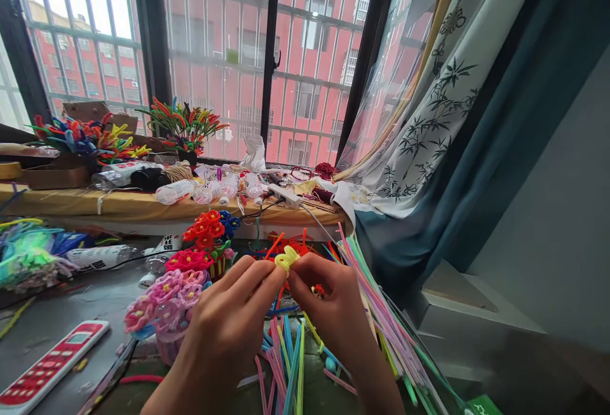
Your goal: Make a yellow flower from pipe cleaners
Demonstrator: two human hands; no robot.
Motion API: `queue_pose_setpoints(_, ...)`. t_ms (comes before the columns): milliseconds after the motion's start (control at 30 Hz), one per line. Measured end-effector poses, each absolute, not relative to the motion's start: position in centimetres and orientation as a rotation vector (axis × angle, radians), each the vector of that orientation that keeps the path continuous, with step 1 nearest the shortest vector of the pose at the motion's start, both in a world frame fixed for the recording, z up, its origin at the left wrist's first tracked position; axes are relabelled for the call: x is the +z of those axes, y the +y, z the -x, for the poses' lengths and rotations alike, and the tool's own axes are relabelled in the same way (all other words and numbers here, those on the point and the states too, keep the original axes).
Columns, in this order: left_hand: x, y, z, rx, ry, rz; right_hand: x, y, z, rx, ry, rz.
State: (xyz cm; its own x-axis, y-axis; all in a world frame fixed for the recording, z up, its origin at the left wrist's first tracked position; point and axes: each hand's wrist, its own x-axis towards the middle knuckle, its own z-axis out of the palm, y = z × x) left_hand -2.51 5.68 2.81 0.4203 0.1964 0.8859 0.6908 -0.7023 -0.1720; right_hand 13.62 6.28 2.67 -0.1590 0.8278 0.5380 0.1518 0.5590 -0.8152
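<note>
A small yellow pipe-cleaner flower (286,258) with looped petals is pinched between both hands, raised over the table. My left hand (233,304) grips it from the left with thumb and forefinger. From the right, the closed fingertips of my right hand (331,294) hold its other side. Loose pastel pipe cleaners (286,358) in pink, blue and yellow lie just below the hands. Left of my left hand stands a bunch of pink pipe-cleaner flowers (171,297), with red flowers (204,231) behind it. The flower's underside is hidden by the fingers.
A long bundle of pipe cleaners (381,313) slants along the right. A red-and-white remote control (52,367) lies at lower left. Plastic bottles (174,192) and a power strip (284,196) sit on the windowsill. Curtains (429,122) hang at right.
</note>
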Motion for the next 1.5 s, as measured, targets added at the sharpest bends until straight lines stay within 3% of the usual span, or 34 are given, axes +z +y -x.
queue_pose_setpoints(433, 2.7, 5.8, 2.8, -1.535, -0.843, 2.413, 3.0, 6.3, -14.2, 0.735, -1.689, 0.822)
queue_pose_setpoints(933, 3.5, 5.4, 3.5, -1.824, -1.472, 3.001, 2.6, 6.2, -14.8, 0.955, -1.729, 0.727)
queue_pose_setpoints(1167, 3.2, 5.5, 1.9, -2.235, -1.458, 2.596, 2.7, 6.1, -14.3, 1.028, -1.548, 0.751)
queue_pose_setpoints(1367, 2.4, 5.1, -0.4, -2.464, -1.332, 2.185, 2.3, 6.2, -13.8, 0.683, -1.589, 0.803)
queue_pose_setpoints(1500, 2.3, 5.0, -1.0, -2.505, -1.326, 2.152, 2.2, 6.2, -13.9, 0.627, -1.574, 0.796)
